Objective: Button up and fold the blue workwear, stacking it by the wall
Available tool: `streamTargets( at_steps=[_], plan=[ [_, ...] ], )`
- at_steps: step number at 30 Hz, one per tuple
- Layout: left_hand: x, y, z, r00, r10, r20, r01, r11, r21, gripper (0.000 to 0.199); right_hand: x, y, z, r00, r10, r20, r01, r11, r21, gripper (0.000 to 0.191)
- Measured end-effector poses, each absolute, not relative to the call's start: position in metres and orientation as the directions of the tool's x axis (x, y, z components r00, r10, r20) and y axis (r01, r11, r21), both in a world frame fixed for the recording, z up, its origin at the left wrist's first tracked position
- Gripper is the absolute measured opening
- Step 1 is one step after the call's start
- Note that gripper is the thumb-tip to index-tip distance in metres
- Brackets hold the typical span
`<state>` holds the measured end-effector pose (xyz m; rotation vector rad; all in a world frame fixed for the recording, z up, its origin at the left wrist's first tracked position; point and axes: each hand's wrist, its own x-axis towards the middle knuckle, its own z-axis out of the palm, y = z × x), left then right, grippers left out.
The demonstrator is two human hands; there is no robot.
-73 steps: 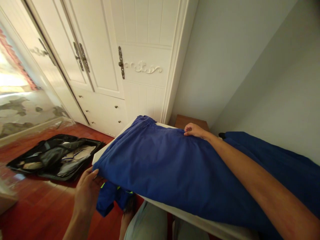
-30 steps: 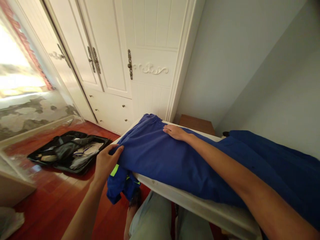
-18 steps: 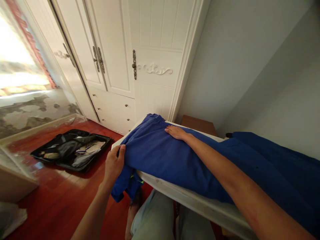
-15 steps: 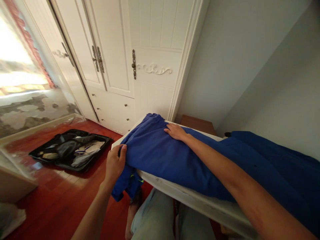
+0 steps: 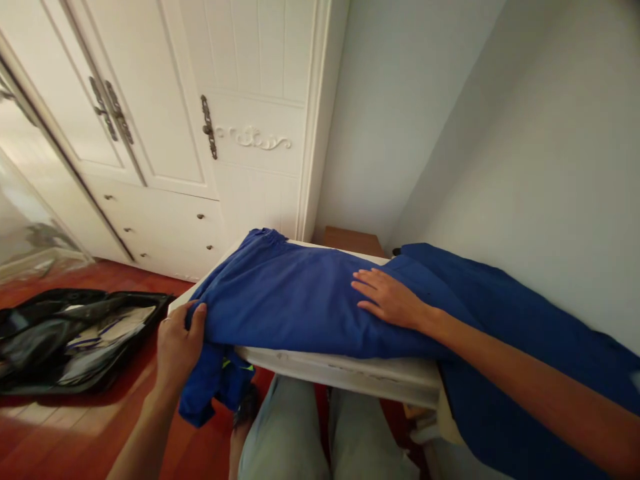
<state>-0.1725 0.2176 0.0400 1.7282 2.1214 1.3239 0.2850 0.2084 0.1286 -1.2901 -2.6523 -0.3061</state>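
A long blue garment (image 5: 300, 300) lies spread over a narrow white table (image 5: 345, 373), with a gathered edge at its far left corner. My left hand (image 5: 179, 340) grips the garment's near left edge, thumb on top and the other fingers mostly hidden underneath. My right hand (image 5: 387, 298) rests flat on the middle of the fabric, fingers spread. Below my left hand, a blue piece of cloth with bright yellow-green trim (image 5: 217, 383) hangs off the table's end. Farther right, darker blue fabric (image 5: 480, 300) continues and drapes over the near side.
A white wardrobe (image 5: 260, 60) with dark metal handles stands behind the table. On the red wooden floor at left, an open black suitcase (image 5: 100, 380) holds clothes. A brown wooden surface (image 5: 353, 240) shows by the grey wall. My legs (image 5: 285, 427) are against the table's near side.
My right hand has slid from near the gathered edge rightward and nearer along the fabric. My left hand keeps its grip on the left edge. The view has turned to the right.
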Motion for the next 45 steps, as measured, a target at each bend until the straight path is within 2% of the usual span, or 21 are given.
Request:
streamTargets(
  at_steps=[2,3,5,8,11,12,14,16,18,20,22,29,33,36,38,40,41,43,45],
  plan=[
    [-0.175,0.220,0.041,-0.342,0.851,0.399,0.755,-0.004,0.656,0.052,0.331,0.210,0.130,-0.266,0.944,0.195,0.964,0.266,0.026,0.048],
    [-0.177,0.221,0.042,-0.334,0.862,0.382,0.758,0.004,0.652,0.050,0.351,0.212,0.132,-0.085,0.982,0.171,0.996,0.089,-0.012,0.049],
    [-0.179,0.222,0.045,-0.311,0.885,0.346,0.764,0.017,0.645,0.048,0.381,0.217,0.139,0.109,0.980,0.166,0.994,-0.104,-0.037,0.052],
    [-0.172,0.217,0.059,-0.284,0.896,0.342,0.817,0.040,0.575,0.049,0.402,0.230,0.148,0.210,0.962,0.172,0.978,-0.205,-0.048,0.054],
    [-0.145,0.208,0.084,-0.249,0.824,0.510,0.921,0.039,0.387,0.054,0.404,0.254,0.149,0.309,0.942,0.128,0.950,-0.302,-0.074,0.057],
    [-0.133,0.207,0.093,-0.203,0.792,0.576,0.942,-0.003,0.337,0.054,0.403,0.264,0.149,0.340,0.934,0.108,0.939,-0.332,-0.084,0.058],
    [-0.108,0.209,0.106,-0.032,0.772,0.635,0.939,-0.195,0.285,0.056,0.402,0.283,0.147,0.387,0.919,0.076,0.920,-0.379,-0.103,0.055],
    [-0.087,0.219,0.108,0.165,0.778,0.606,0.888,-0.385,0.252,0.058,0.403,0.298,0.148,0.413,0.908,0.066,0.907,-0.404,-0.119,0.045],
    [-0.076,0.231,0.099,0.280,0.817,0.504,0.872,-0.436,0.222,0.062,0.409,0.306,0.150,0.429,0.900,0.082,0.899,-0.416,-0.138,0.036],
    [-0.073,0.241,0.084,0.292,0.875,0.387,0.901,-0.387,0.196,0.068,0.417,0.308,0.154,0.443,0.890,0.109,0.891,-0.424,-0.158,0.033],
    [-0.076,0.247,0.068,0.264,0.906,0.332,0.925,-0.335,0.180,0.071,0.426,0.304,0.156,0.459,0.878,0.134,0.883,-0.434,-0.179,0.033],
    [-0.081,0.248,0.052,0.237,0.913,0.332,0.933,-0.309,0.184,0.070,0.426,0.286,0.158,0.468,0.864,0.187,0.870,-0.413,-0.270,0.029],
    [-0.080,0.252,0.057,0.234,0.922,0.310,0.938,-0.298,0.178,0.071,0.410,0.252,0.166,0.351,0.905,0.240,0.910,-0.269,-0.315,0.045],
    [-0.075,0.249,0.067,0.215,0.944,0.249,0.947,-0.263,0.183,0.072,0.399,0.198,0.174,0.155,0.930,0.334,0.930,-0.024,-0.366,0.047],
    [-0.064,0.241,0.080,0.202,0.947,0.251,0.946,-0.255,0.198,0.074,0.390,0.155,0.178,0.079,0.926,0.370,0.884,0.107,-0.454,0.044],
    [-0.043,0.227,0.096,0.257,0.908,0.331,0.913,-0.340,0.227,0.075,0.380,0.115,0.178,0.136,0.945,0.297,0.791,0.076,-0.607,0.040],
    [-0.029,0.219,0.104,0.321,0.866,0.384,0.871,-0.429,0.240,0.075,0.373,0.097,0.176,0.168,0.965,0.201,0.722,0.018,-0.692,0.039],
    [0.005,0.207,0.119,0.496,0.761,0.418,0.738,-0.623,0.259,0.074,0.357,0.071,0.168,0.190,0.980,-0.059,0.525,-0.152,-0.838,0.044],
    [0.042,0.206,0.127,0.648,0.675,0.353,0.614,-0.737,0.283,0.075,0.337,0.054,0.155,0.145,0.942,-0.303,0.268,-0.332,-0.904,0.050]
  ],
)
